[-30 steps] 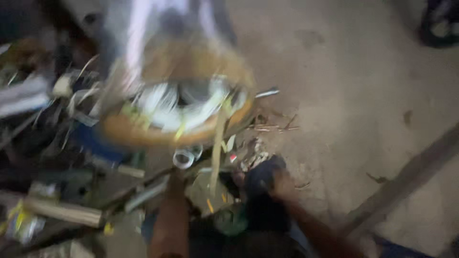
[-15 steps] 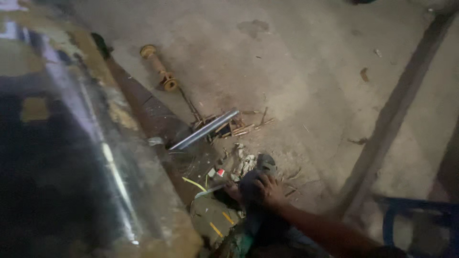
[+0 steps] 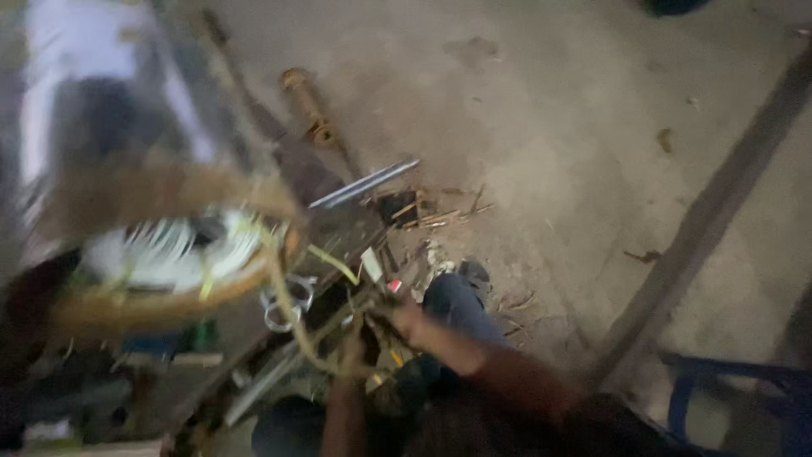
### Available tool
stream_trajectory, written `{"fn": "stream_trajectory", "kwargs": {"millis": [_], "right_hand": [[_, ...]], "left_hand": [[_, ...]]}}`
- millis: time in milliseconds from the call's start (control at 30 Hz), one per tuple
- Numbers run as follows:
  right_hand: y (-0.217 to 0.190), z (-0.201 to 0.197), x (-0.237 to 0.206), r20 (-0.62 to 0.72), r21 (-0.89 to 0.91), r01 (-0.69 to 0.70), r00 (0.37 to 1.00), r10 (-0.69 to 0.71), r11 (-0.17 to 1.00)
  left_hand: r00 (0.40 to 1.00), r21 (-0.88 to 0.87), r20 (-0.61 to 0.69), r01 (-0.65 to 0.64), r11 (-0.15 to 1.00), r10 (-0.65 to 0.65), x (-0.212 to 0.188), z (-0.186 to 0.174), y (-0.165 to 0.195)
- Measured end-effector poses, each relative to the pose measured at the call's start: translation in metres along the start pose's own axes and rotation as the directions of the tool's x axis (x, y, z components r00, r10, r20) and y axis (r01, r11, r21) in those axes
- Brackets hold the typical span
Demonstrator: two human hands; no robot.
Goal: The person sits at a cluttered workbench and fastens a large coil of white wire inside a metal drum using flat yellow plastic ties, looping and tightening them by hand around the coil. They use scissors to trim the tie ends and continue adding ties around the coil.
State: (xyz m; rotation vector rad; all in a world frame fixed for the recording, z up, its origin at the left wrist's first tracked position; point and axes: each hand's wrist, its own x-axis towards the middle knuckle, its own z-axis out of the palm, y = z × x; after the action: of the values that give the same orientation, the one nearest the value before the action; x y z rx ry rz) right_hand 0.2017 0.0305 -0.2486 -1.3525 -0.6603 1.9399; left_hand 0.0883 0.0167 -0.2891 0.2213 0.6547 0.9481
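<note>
Fingers of both hands too blurred to tell — left hand (image 3: 351, 343) and right hand (image 3: 404, 320) meeting at a yellowish cord (image 3: 288, 296), cord running up to a large blurred drum (image 3: 152, 245), scissors (image 3: 283, 305) just beside it, concrete floor (image 3: 541, 110) behind.

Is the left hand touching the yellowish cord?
Cannot tell. The head view shows the left hand right at the cord, but motion blur hides any contact or gap.

The scene is dim and brownish, with heavy motion blur smearing everything. Glare streaks white across the big shiny drum (image 3: 110, 127) at the upper left, while the lower left corner sinks into dark, unreadable shadow
</note>
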Motion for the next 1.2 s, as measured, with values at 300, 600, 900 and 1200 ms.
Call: {"fn": "stream_trajectory", "kwargs": {"millis": [300,600,900,1200], "right_hand": [[-0.105,-0.079,-0.056,-0.219,0.348,0.728,0.675,-0.704,0.590],[-0.198,-0.171,-0.157,-0.322,0.130,0.973,0.224,-0.920,0.192],[-0.204,-0.171,-0.168,0.046,-0.553,0.833,0.054,-0.997,0.019],[-0.185,-0.003,-0.130,0.484,-0.654,0.707,0.117,-0.867,-0.269]], "left_hand": [[0.885,0.092,-0.415,-0.190,0.978,0.211,-0.074,-0.018,0.039],[0.567,0.229,-0.733,-0.315,0.921,0.376,-0.114,-0.014,0.057],[0.606,0.956,-0.292,0.183,0.228,0.739,-0.120,-0.013,0.057],[0.909,0.850,0.323,-0.156,-0.504,0.264,-0.196,0.111,0.148]]}}
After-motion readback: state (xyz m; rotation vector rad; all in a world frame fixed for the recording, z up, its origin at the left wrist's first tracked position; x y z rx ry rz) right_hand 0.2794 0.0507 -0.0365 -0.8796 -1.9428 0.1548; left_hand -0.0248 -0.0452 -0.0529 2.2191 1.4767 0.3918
